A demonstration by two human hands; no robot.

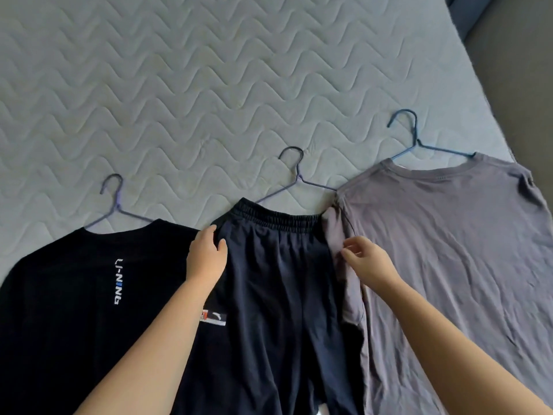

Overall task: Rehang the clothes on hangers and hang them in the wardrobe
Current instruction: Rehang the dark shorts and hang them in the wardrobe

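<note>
1. Here, the navy shorts point(278, 289) lay flat on the quilted mattress point(179, 85). The arms of a wire hanger point(294, 172) went in under their waistband, and its hook stuck out above.
2. Our left hand point(205, 259) was at the upper left corner of the shorts. Its thumb and fingers held the cloth edge just below the waistband.
3. Our right hand point(366, 262) was at the right edge of the shorts, where a sleeve of the grey T-shirt point(449, 250) touched them. Its fingers were bent and the tips were close together, but we could not tell if they pinched any cloth.
4. Left of the shorts, touching them, a black T-shirt point(74, 295) with white letters lay on its own hanger point(115, 199).
5. Right of the shorts, the grey T-shirt was on a blue hanger point(414, 136).
</note>
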